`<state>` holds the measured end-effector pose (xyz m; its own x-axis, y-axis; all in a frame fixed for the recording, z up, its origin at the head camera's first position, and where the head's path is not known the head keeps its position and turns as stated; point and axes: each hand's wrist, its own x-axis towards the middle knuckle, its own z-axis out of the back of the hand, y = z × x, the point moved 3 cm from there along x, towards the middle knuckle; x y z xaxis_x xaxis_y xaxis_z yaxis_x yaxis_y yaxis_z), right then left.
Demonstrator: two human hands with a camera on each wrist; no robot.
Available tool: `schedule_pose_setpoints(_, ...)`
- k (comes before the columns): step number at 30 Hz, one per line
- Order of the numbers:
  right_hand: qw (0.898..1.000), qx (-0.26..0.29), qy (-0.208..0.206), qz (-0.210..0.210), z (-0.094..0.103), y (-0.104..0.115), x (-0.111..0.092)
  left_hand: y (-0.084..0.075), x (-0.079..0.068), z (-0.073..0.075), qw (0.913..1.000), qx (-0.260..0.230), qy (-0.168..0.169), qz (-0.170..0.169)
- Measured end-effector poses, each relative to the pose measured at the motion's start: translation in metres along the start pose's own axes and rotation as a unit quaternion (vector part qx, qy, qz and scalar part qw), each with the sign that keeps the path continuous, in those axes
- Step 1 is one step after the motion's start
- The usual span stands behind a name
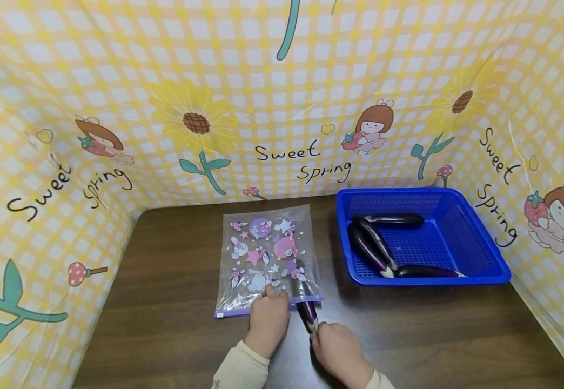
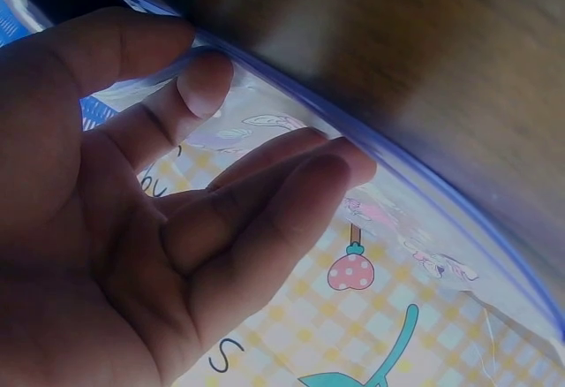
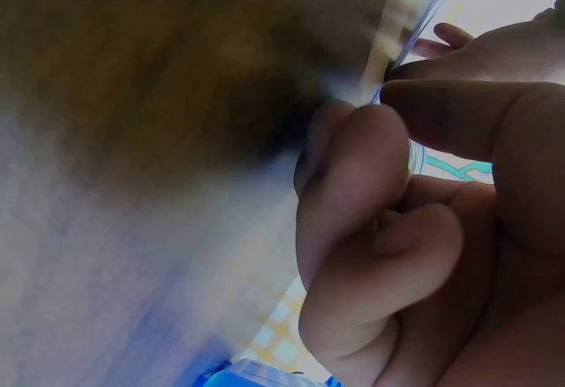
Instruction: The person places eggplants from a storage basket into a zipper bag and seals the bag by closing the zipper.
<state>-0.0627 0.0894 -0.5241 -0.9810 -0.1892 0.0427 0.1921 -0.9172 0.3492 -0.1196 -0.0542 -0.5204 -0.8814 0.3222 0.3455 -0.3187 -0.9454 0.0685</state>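
Head view, bottom: right hand [image 1: 338,347] pinches eggplant [image 1: 306,312] by stem end; likely firm, slick, best held there; left hand's [image 1: 269,317] pinch I can't tell

Looks bright from the head, with glints on the zipper bag [image 1: 268,243], but dimmer from both wrists, blurring across the wooden tabletop [image 2: 441,60].
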Motion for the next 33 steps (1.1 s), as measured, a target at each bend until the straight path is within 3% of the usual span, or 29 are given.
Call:
schedule_pose_setpoints(19,1.000,-0.010,-0.020,0.004,0.000,-0.002,0.020,0.000,-0.001,-0.003,0.9993,-0.006,0.035,0.013)
schedule_pose_setpoints(33,0.999,-0.019,-0.032,-0.016,-0.001,-0.001,0.033,-0.001,-0.001,-0.004,0.9992,-0.006,0.038,0.016)
